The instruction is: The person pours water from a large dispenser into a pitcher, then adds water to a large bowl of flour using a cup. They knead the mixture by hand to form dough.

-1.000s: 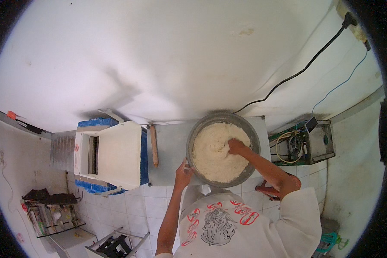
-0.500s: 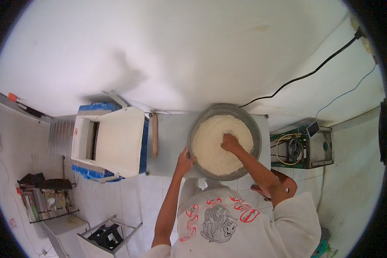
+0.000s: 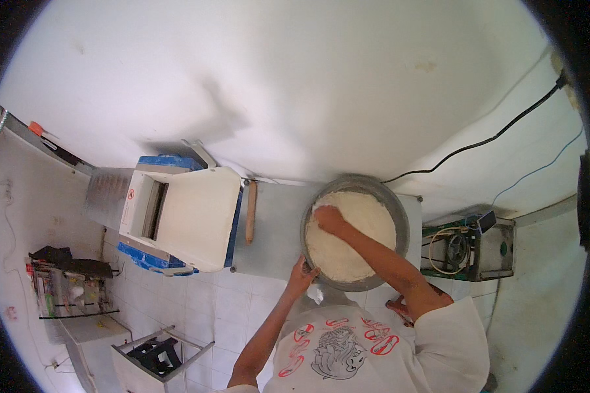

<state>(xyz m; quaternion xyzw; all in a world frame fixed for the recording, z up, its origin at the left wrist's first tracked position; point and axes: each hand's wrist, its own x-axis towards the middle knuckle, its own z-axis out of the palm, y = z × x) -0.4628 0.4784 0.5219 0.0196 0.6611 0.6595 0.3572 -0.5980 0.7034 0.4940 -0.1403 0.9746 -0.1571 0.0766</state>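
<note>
A wide, round dark-grey basin stands on a grey-topped table. Pale, powdery flour fills much of it. At the basin's near-left edge, my left hand grips the rim. My right hand is down in the flour beside the left inner wall, its forearm crossing the basin from the lower right. The flour and the back of the hand hide my right fingers. Left of the basin, a wooden rolling pin lies lengthwise on the table, touched by neither hand.
A white-and-blue machine with a broad tray borders the table's left end. Beyond the right end sits a metal frame holding a wheel and hose. A black cable runs along the wall behind. A metal-framed stand is at lower left.
My right hand has moved from the middle of the flour to its left side. My left hand stays on the rim. The whole view has shifted slightly.
</note>
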